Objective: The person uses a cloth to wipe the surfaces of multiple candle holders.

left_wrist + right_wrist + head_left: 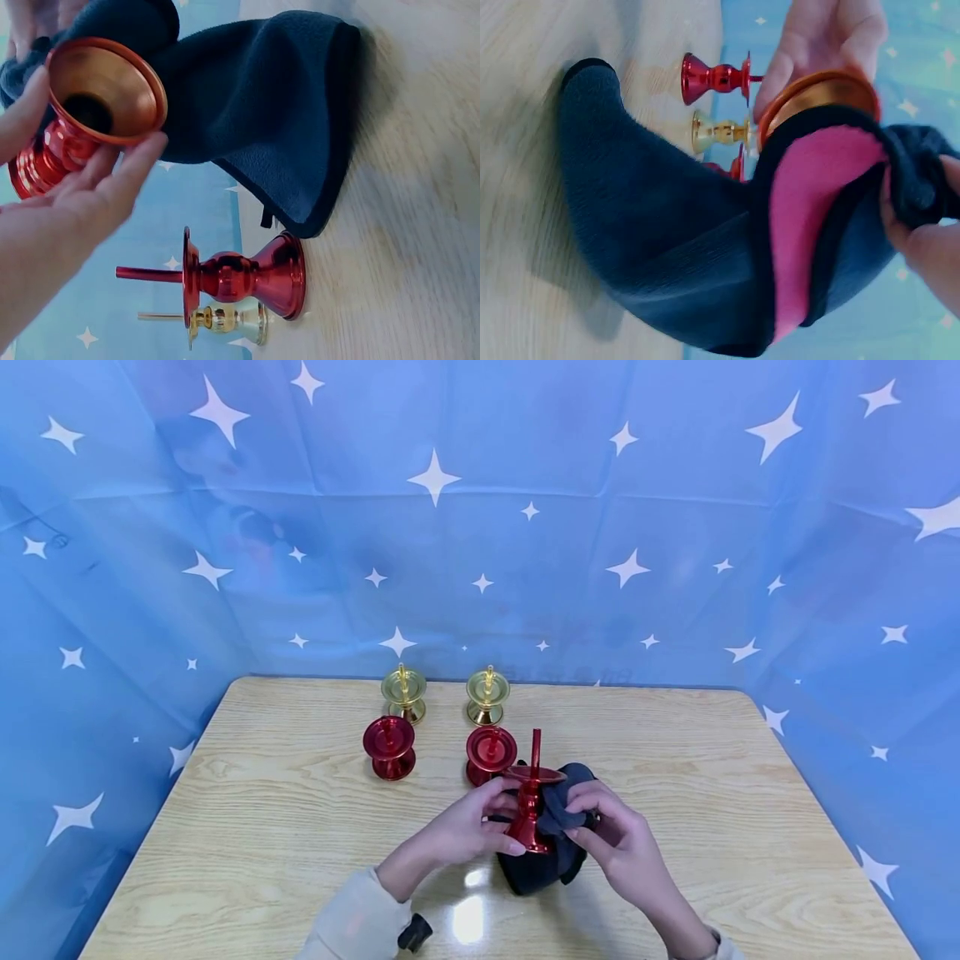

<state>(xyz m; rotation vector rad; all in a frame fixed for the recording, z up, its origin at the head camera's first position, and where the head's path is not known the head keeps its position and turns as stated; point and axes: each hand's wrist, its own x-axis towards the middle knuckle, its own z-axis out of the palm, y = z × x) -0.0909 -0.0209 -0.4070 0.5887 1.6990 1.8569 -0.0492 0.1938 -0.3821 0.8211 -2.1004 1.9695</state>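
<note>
Grips red candlestick point(529, 799) in curled fingers of left hand point(471, 824), raised above tabletop point(300, 810) | Holds it tilted along its long axis, base point(529, 837) toward person, spike point(536, 750) end away | Pinches dark cloth point(557, 817) between thumb and fingers of right hand point(622, 841), bunched just right of candlestick's body | Nearer to candlestick: left hand, in direct contact

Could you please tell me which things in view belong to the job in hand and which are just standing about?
Apparently the job:
red candle holder, in the left hand
dark cloth, in the right hand

Standing about, unheld, though possibly awaiting a turn:
two other red holders
two gold holders
</note>
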